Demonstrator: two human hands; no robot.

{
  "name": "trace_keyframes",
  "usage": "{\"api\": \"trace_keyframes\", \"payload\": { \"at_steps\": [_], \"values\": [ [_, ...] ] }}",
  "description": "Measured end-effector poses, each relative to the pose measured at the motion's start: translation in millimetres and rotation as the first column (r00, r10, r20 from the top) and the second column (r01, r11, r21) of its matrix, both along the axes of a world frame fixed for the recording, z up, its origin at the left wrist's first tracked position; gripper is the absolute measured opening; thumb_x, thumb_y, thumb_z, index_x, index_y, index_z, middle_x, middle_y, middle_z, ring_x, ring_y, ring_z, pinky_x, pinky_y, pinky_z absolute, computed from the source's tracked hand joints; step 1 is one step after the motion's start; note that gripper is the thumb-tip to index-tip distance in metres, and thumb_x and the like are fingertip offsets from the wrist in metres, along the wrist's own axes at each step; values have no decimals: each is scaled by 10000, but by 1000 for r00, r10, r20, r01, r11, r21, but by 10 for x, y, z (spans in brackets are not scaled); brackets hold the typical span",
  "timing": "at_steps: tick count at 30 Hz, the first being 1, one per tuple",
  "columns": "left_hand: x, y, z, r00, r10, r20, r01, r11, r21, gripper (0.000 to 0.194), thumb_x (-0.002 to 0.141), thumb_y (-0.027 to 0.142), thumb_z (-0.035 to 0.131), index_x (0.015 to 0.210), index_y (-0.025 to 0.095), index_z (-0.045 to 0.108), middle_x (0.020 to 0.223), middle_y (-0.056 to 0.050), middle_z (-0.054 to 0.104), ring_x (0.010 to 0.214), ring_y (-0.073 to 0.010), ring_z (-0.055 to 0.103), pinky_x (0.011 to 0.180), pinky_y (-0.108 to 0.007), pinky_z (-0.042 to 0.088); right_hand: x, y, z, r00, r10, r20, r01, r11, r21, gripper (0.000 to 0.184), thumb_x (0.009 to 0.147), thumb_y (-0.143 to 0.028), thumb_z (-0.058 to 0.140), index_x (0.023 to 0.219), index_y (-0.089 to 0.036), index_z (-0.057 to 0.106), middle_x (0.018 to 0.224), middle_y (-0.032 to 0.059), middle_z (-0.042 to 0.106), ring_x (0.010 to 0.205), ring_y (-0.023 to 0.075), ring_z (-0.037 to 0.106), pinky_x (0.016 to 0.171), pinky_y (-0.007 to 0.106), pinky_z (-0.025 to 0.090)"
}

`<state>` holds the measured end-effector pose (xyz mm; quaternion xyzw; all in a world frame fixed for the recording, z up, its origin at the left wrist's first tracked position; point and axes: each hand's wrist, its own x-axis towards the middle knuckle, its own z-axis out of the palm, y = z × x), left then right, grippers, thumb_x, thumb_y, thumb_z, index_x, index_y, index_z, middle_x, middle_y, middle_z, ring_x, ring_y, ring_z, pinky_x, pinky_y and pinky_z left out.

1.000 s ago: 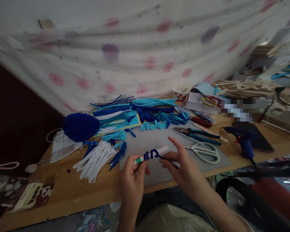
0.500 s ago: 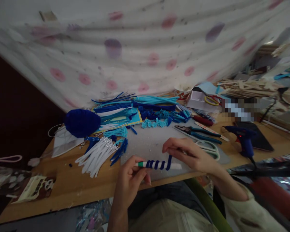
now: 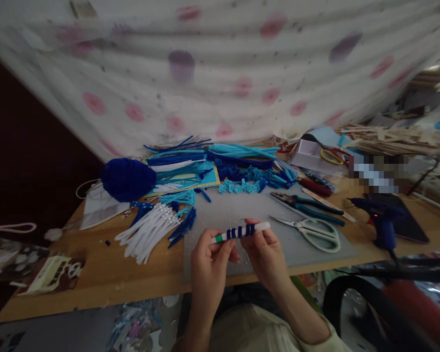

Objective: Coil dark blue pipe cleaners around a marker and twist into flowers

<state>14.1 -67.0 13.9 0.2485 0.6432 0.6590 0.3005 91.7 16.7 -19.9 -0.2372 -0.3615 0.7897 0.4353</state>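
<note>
A white pen-like rod (image 3: 263, 226) with a green band near its left end is held just above the grey mat. Around its middle winds a dark blue pipe cleaner (image 3: 233, 232) in several spaced turns. My left hand (image 3: 209, 261) pinches the rod's left end between thumb and fingers. With thumb and fingers closed, my right hand (image 3: 267, 254) grips the rightmost turns of the pipe cleaner against the rod. The pipe cleaner's loose end is hidden by those fingers. Scissors (image 3: 308, 230) with pale handles lie right of my right hand.
Pliers (image 3: 308, 205) lie beyond the scissors on the grey mat (image 3: 212, 210). A blue glue gun (image 3: 383, 220), its red light lit, stands at right. White beaded pipe-cleaner pieces (image 3: 143, 239) and a dark blue fuzzy ball (image 3: 128, 180) are at left. Blue pipe-cleaner bundles (image 3: 242, 150) lie at the back.
My right hand has come down and left onto the rod. The pipe cleaner's upright end is now wound down, and the rod tilts up at its right. The scissors are uncovered.
</note>
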Motion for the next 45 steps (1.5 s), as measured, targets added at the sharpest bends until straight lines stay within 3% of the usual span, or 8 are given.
{"api": "trace_keyframes", "payload": {
  "at_steps": [8,13,18,21,23,27,33,45],
  "values": [
    [19,21,-72,976,-3,-216,-6,999,-44,139,880,319,595,919,187,574,741,-42,727,647,-174,703,596,-245,547,-70,-114,-32,993,101,63,-96,992,-83,393,651,-475,818,894,-173,753,577,-29,544,522,91,417,507,229,365],
    [-86,6,-318,885,42,-463,13,993,116,307,887,275,605,1182,205,562,1124,-110,705,849,-190,724,724,-276,578,-61,-122,60,991,122,52,-111,978,-174,376,590,-473,858,801,-175,770,545,-26,578,515,96,482,532,226,424],
    [12,76,-578,812,251,-527,-72,939,336,282,886,311,620,1137,187,588,822,-72,723,743,-192,711,683,-289,579,-81,-262,261,996,90,17,-78,926,-370,415,547,-500,870,719,-152,724,494,-60,499,450,56,395,446,172,341],
    [55,86,-441,848,266,-458,-109,934,340,284,927,328,553,1163,176,591,752,-43,697,687,-160,688,684,-280,575,-75,-302,374,986,168,-16,-150,830,-538,440,512,-488,887,662,-152,646,501,-74,474,429,41,343,422,160,306],
    [22,57,-292,885,137,-445,-23,967,253,290,933,315,542,1181,176,603,771,-41,705,669,-146,680,667,-258,572,-57,-298,407,982,189,-24,-167,795,-583,470,502,-478,895,611,-155,571,467,-103,381,410,25,234,390,151,224],
    [-137,-25,-116,796,-113,-594,235,963,132,234,913,233,569,1122,217,674,1039,-77,744,951,-192,697,830,-279,554,-15,-290,402,990,144,-5,-128,863,-490,563,522,-449,894,537,-191,394,464,-135,191,443,33,82,388,181,118],
    [-194,-93,-127,833,-136,-537,220,971,96,208,905,268,585,1083,201,668,987,-61,749,759,-152,698,674,-227,554,52,-323,389,985,122,120,-91,966,-242,527,624,-524,820,515,-182,435,461,-112,218,450,46,122,414,229,110],
    [-162,-37,26,940,-300,-164,309,951,29,293,812,305,693,1085,204,729,1066,-75,755,971,-237,699,842,-322,560,83,-301,407,978,191,82,-146,911,-385,576,607,-528,828,480,-191,380,446,-99,238,458,56,223,434,198,227]
  ]
}}
